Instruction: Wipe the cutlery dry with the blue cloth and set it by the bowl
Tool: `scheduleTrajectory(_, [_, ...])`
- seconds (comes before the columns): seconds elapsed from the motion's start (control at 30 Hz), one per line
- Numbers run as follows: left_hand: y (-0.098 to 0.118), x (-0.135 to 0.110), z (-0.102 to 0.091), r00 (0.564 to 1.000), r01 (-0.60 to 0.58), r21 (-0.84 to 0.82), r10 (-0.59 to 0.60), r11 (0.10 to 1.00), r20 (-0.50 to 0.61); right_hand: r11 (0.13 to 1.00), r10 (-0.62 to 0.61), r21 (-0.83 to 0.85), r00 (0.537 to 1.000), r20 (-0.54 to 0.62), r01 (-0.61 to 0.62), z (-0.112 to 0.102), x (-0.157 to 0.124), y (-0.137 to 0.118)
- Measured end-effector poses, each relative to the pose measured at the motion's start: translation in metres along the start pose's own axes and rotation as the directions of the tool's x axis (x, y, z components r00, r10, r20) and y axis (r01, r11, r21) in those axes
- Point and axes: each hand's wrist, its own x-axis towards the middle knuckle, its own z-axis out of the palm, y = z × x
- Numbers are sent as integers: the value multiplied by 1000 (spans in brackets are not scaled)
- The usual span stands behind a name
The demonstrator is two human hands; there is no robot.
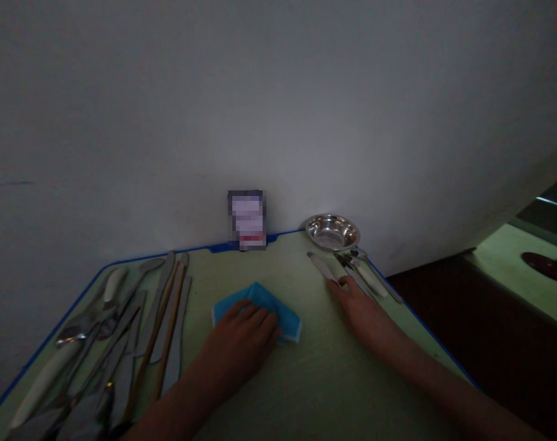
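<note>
On the green tabletop, a folded blue cloth (pixel 285 317) with white edging lies flat near the middle. My left hand (pixel 248 334) rests over it with the fingers bent and pressed on the cloth; the thumb side is partly hidden. To the right, my right hand (pixel 352 303) has its thumb and fingers closed around the near end of a table knife (pixel 320 264), whose blade points away to the far left. Just beyond that hand lie several pieces of cutlery, among them one with a white handle (pixel 372 278). A shiny metal bowl (pixel 332 233) stands behind them.
Many knives, spoons and a pair of long wooden sticks (pixel 168 324) cover the table's left side. A small dark-framed card or device (pixel 247 219), blurred out, leans on the wall (pixel 278 122). The table's blue edge (pixel 437 337) runs along the right; another green table (pixel 512 269) stands beyond.
</note>
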Motion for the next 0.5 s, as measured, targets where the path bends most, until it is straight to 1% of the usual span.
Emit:
scheduleTrajectory(0.1, [0, -1, -3, 1000, 5, 22, -5, 1000, 11, 973, 56, -223, 998, -24, -60, 4, 3, -7])
scheduleTrajectory(0.17, [0, -2, -2, 1000, 14, 32, -14, 999, 3, 946, 66, -318, 998, -16, -68, 4, 2, -12])
scheduleTrajectory(0.3, [1, -3, 5, 999, 33, 39, -33, 999, -1, 911, 79, -403, 997, -24, -82, 5, 0, -19])
scheduleTrajectory(0.4, [0, -3, 10, 999, 28, 45, -28, 999, -16, 872, 95, -474, 992, -85, -124, 11, -1, -19])
scheduleTrajectory(0.5, [-2, -2, 14, 1000, 14, 46, -13, 999, -22, 827, 46, -550, 988, -146, -120, 17, 0, -15])
